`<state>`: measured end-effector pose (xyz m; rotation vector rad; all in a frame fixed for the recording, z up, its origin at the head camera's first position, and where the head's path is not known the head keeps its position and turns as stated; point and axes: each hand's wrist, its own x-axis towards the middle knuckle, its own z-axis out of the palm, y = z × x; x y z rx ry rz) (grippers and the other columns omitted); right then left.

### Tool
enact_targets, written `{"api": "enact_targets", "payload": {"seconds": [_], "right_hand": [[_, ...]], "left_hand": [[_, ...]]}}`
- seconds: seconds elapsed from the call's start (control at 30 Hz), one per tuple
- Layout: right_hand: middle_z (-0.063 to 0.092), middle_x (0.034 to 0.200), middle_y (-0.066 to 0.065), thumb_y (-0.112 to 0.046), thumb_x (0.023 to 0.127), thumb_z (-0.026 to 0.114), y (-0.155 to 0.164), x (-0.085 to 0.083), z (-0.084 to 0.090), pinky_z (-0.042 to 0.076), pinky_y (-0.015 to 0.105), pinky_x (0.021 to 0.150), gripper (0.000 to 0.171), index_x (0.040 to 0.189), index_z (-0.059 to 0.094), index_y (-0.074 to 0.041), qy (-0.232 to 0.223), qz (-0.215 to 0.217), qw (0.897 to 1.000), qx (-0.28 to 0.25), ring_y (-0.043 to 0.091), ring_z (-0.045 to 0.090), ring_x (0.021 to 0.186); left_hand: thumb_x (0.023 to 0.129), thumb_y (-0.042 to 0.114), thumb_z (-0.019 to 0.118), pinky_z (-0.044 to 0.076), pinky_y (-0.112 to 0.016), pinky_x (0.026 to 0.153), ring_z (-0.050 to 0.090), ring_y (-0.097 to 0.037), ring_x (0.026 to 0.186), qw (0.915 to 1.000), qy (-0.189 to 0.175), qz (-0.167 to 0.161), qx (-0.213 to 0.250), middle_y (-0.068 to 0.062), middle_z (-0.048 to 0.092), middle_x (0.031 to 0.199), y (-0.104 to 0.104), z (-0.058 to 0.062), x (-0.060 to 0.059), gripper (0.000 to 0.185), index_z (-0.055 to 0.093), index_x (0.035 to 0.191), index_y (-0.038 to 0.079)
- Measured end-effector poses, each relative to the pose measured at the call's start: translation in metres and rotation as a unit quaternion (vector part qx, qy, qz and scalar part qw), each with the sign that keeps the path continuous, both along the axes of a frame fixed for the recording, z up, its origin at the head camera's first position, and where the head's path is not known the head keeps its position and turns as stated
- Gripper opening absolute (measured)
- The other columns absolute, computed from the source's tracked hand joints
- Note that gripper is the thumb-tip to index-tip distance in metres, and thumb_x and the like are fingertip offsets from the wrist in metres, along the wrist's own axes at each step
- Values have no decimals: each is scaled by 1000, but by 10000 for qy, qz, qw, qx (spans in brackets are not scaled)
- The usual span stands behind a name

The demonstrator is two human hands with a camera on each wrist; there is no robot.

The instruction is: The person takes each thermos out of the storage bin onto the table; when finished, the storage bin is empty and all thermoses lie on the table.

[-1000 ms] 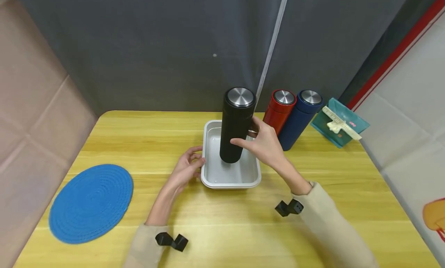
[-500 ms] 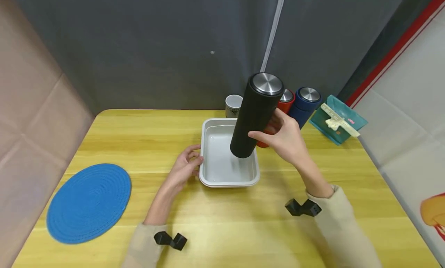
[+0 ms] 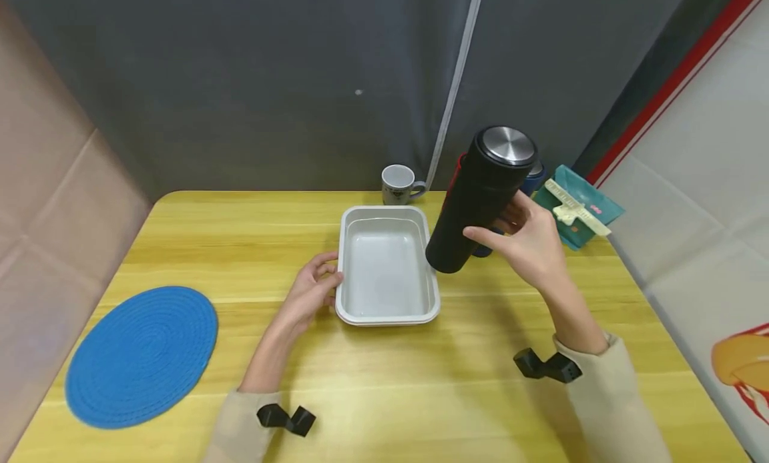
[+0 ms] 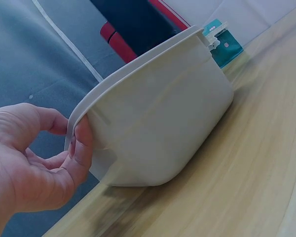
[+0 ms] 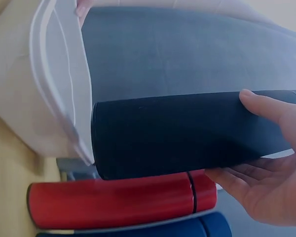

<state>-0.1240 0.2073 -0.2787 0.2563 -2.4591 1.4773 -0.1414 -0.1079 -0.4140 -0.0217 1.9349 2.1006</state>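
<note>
My right hand [image 3: 535, 243] grips a black thermos bottle [image 3: 477, 206] with a silver lid top, thumb on the near side and fingers behind. The bottle leans to the right, its base near the right rim of a light grey rectangular basin [image 3: 387, 276]. My left hand [image 3: 312, 286] pinches the basin's left rim; the left wrist view shows thumb and fingers [image 4: 81, 148] on either side of that rim. Nothing lies inside the basin. Behind the black bottle a red thermos [image 5: 113, 200] and a blue thermos [image 5: 163, 228] are mostly hidden in the head view.
A patterned mug [image 3: 398, 185] with its handle to the right stands at the table's back edge. At the back right is a teal bag [image 3: 577, 209] with a cream clip. A round blue woven placemat [image 3: 144, 356] lies on the left. A grey curtain hangs behind.
My right hand has lifted the black bottle out of the basin and carried it right, tilting it. The mug behind has come into view. My left hand stays at the basin's rim.
</note>
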Motion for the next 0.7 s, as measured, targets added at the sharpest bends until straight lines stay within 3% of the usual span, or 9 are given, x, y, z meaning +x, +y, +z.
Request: {"api": "enact_targets", "payload": {"seconds": [0.27, 0.47, 0.7], "right_hand": [[62, 112, 2, -8, 78, 80, 25, 2, -14, 51, 19, 83, 57, 129, 55, -2, -108, -99, 9995, -285, 12, 61, 100], [62, 112, -2, -12, 79, 80, 50, 2, -27, 50, 15, 81, 56, 128, 55, -4, -252, -500, 9984, -120, 9, 60, 99], [60, 115, -2, -17, 79, 81, 77, -1, -42, 49, 12, 80, 60, 132, 53, -5, -453, -868, 9951, 103, 6, 58, 101]], "left_hand": [[93, 1, 53, 52, -28, 56, 58, -22, 78, 10000, -22, 29, 21, -25, 49, 115, -3, 0, 1, 50, 37, 141, 3], [94, 0, 52, 51, -28, 56, 57, -19, 76, 10000, -18, 51, 32, -24, 50, 114, -2, -1, 1, 49, 38, 140, 3], [95, 1, 52, 52, -28, 58, 57, -27, 84, 10000, -56, 31, 41, -26, 49, 119, -3, -1, 2, 49, 37, 141, 4]]}}
